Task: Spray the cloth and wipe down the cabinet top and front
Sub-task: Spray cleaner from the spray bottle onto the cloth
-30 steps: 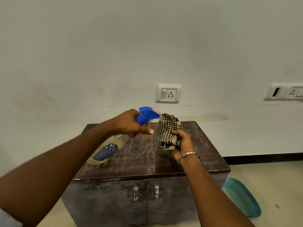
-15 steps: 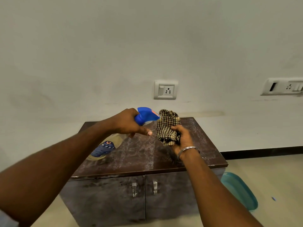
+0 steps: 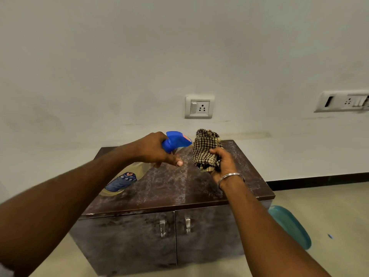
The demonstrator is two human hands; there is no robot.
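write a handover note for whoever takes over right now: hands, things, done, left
Left hand grips the spray bottle, nozzle close to and aimed at the cloth.
Right hand holds the bunched cloth up over the cabinet top.
Done: both picked up; whether the cloth is wet cannot be told.
Left: spray, put the bottle down, wipe the top, then the cabinet front.

Nothing readable here tbh, the spray bottle (image 3: pixel 127 179) has a dark blue label lower left, but it's too blurry.
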